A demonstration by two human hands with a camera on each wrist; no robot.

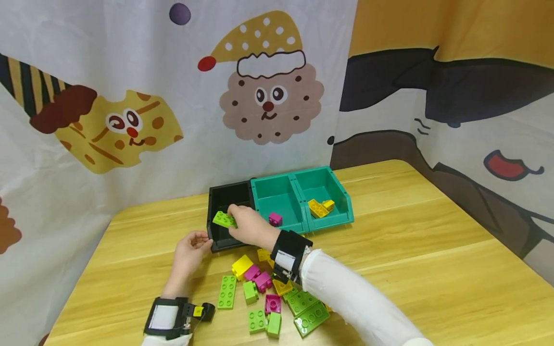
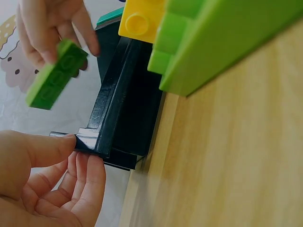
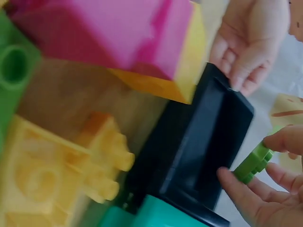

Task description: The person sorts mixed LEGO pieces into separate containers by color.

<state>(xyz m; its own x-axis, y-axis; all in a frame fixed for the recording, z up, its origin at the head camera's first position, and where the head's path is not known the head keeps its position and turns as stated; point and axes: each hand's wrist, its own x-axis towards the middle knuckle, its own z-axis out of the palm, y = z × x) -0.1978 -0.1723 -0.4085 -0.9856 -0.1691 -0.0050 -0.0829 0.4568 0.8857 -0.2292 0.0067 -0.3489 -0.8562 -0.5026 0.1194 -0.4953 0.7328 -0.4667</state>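
My right hand (image 1: 251, 226) pinches a light green building brick (image 1: 222, 219) over the black bin (image 1: 228, 245), thumb and fingers at its sides. In the left wrist view the green brick (image 2: 54, 80) hangs tilted, studs showing along one face. My left hand (image 1: 189, 252) holds the bin's front left corner, with the thumb on one side of the rim and the fingers on the other, as the left wrist view shows. To the right, a teal bin (image 1: 277, 185) has one magenta brick (image 1: 275, 219) in it. The far right teal bin (image 1: 342, 194) holds yellow bricks (image 1: 319, 208).
Loose green, magenta and yellow bricks lie on the wooden table (image 1: 389, 250) in front of the bins, including a long green brick (image 1: 227, 292) and a yellow brick (image 1: 242, 265). Behind the table hangs a cartoon-printed curtain (image 1: 182, 72).
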